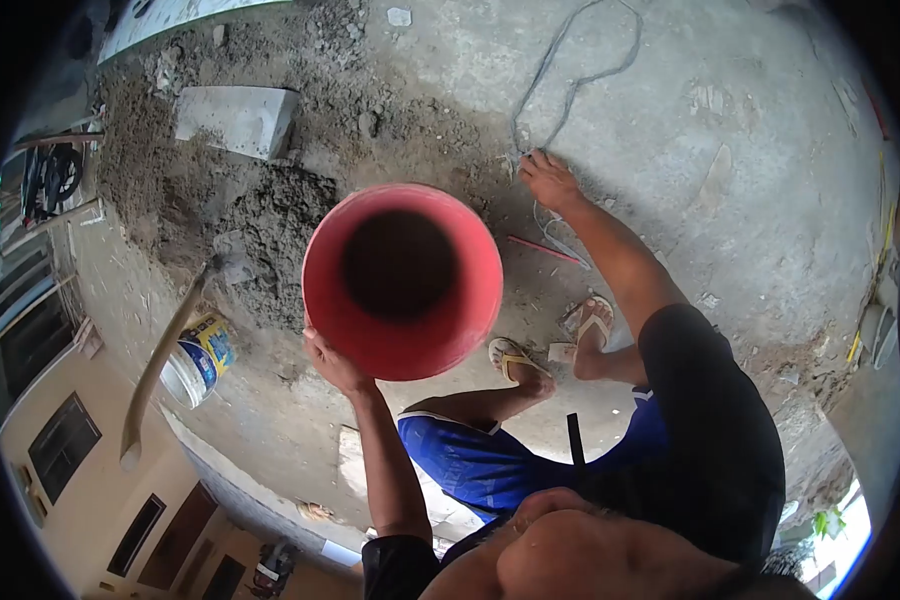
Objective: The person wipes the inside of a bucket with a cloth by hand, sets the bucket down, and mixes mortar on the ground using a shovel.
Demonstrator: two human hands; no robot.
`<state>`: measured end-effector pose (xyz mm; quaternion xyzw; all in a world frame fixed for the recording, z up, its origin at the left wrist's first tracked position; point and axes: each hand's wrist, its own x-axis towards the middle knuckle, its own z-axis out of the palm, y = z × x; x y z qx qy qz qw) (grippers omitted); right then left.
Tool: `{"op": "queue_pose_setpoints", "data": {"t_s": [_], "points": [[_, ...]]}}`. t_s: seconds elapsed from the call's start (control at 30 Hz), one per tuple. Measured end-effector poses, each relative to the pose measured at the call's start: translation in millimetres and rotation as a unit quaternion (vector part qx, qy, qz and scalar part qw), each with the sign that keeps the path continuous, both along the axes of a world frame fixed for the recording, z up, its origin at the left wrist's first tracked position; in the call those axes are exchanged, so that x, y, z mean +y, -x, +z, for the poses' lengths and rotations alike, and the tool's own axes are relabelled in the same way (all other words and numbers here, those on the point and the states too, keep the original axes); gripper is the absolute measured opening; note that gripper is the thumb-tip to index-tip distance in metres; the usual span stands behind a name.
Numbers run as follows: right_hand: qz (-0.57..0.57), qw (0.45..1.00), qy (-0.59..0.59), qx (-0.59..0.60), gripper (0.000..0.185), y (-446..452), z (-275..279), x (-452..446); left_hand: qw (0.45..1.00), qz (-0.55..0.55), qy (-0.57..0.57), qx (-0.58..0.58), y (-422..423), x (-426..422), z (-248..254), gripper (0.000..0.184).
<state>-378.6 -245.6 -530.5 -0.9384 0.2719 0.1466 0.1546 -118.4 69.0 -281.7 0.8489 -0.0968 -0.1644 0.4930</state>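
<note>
Red bucket [478,290]: left hand [334,362] gripped its edge at 7 o'clock; right hand [550,181], 2 o'clock, met grey cord [576,85], grip unclear.

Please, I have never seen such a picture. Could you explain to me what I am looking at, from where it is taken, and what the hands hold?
There is no machine here: a person works with two bare hands. The only picture comes from a camera on the head, looking forward and down.

The left hand has its fingers at the outer side of a red bucket, whose inside is too dark to read. The right hand reaches down beside a grey cord; I cannot tell whether it grips it.

On the concrete floor lie a dark grey wet-looking heap and a pale block. Nearby are a long wooden handle and a labelled white pail.
</note>
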Motion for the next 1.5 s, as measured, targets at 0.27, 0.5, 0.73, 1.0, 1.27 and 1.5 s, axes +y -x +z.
{"op": "queue_pose_setpoints", "data": {"t_s": [0.27,0.5,0.73,1.0,1.27,1.5], "points": [[-0.017,0.995,0.021,-0.093,0.028,28,-67,-16,0.989,-0.02,0.14,0.037,2,-19,8,0.062],[0.038,0.992,0.115,0.034,0.021,59,-34,-12,0.966,-0.03,0.228,0.121,16,-11,-6,0.065],[-0.246,0.936,-0.011,-0.251,0.034,82,49,-45,0.98,-0.058,0.175,0.075,56,-15,14,0.066],[-0.078,0.89,-0.191,-0.407,0.04,38,315,37,0.935,-0.072,0.302,0.173,136,-50,-40,0.063],[-0.077,0.951,-0.277,0.116,0.026,-3,90,52,0.915,-0.041,0.305,0.261,181,-23,-76,0.058],[-0.292,0.947,-0.075,0.114,0.02,-16,-48,61,0.976,-0.168,0.126,0.062,95,-72,-75,0.068]]}}
